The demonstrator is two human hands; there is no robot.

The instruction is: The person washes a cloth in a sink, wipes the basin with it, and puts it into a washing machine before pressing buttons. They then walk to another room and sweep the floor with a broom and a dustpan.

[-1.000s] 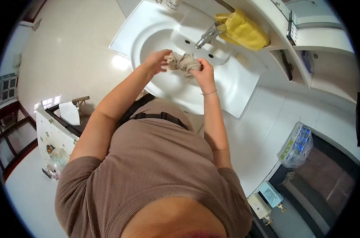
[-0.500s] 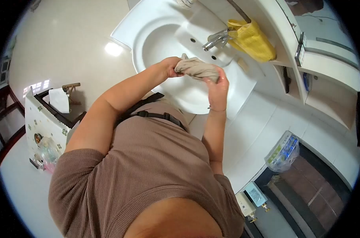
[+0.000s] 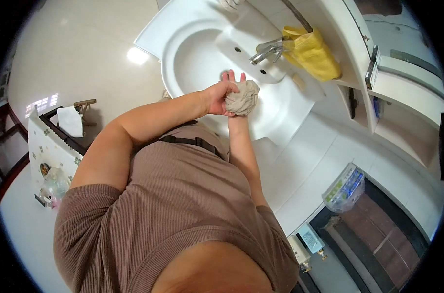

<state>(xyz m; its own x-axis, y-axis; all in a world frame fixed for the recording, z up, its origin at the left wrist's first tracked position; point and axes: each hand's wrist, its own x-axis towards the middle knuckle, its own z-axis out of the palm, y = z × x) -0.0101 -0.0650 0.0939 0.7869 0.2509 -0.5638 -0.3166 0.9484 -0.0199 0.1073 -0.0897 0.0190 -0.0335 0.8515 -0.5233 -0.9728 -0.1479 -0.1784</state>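
Our left hand [image 3: 216, 97] is curling its fingers tight around a balled beige cloth [image 3: 242, 97], gripping it from the side. Our right hand [image 3: 233, 78] is pressing against the cloth's far side, its fingers standing straight and slightly spread above the wad. Its palm is hidden behind the cloth. Between the two hands we are holding the cloth over the near part of the white sink [image 3: 192, 53], a little short of the tap [image 3: 265, 51]. Both forearms are reaching forward from our brown ribbed top to meet there. A yellow towel [image 3: 314, 54] is lying bunched just beside the tap, on its right. Well apart, low on the right, a clear bag [image 3: 346, 188] of packets is resting on pale tiles.
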